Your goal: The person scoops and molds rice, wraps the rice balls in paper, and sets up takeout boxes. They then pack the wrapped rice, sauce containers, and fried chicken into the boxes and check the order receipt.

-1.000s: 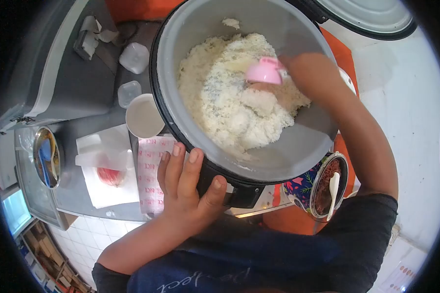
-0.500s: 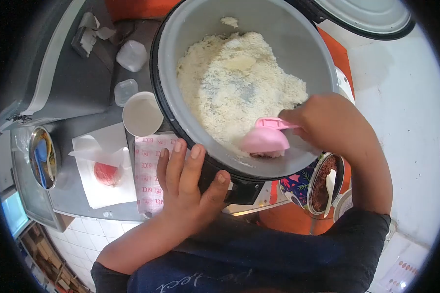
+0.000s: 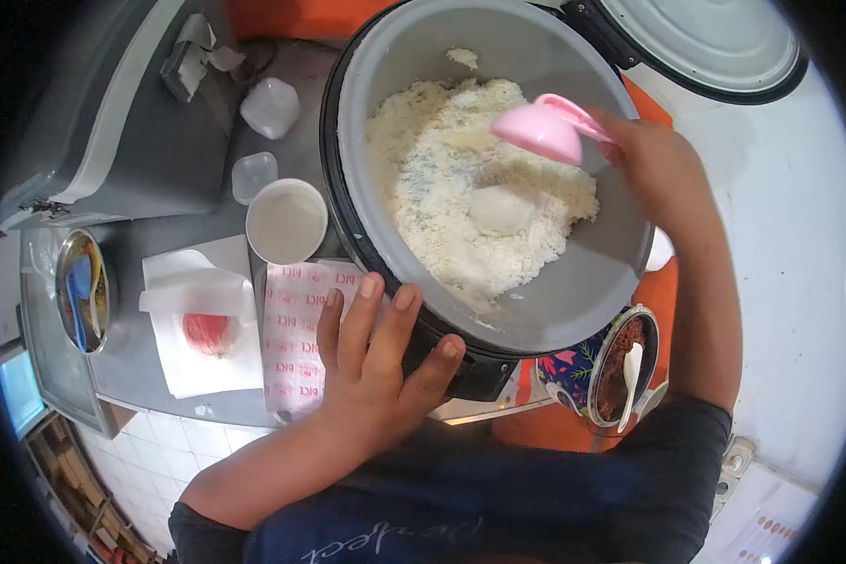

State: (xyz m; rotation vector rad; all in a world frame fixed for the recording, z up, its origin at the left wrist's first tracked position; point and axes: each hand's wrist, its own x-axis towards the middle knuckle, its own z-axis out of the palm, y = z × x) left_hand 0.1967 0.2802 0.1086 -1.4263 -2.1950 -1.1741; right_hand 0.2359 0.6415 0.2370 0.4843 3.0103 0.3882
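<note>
My right hand (image 3: 653, 160) grips the handle of a pink rice scoop (image 3: 540, 132), held above the rice with its rounded bowl side downward. Below it, cooked white rice (image 3: 442, 188) lies in the large round rice cooker (image 3: 597, 282), with a smooth rounded mound of rice (image 3: 500, 209) on top. Against the cooker's near outer rim rests my left hand (image 3: 376, 362), its fingers spread and nothing in them. The printed wrapping paper (image 3: 291, 338) lies just left of that hand.
The cooker's lid (image 3: 710, 42) stands raised at the back right. To the left are a paper cup (image 3: 287, 222), small plastic containers (image 3: 255, 178), white paper with a red print (image 3: 207, 335) and a metal bowl (image 3: 83, 291). A pot of brown food (image 3: 625, 362) with a white spoon stands at the near right.
My right hand has lifted the scoop up and away from the near wall of the cooker. A rounded mound now shows on the rice. My left hand remains at the rim.
</note>
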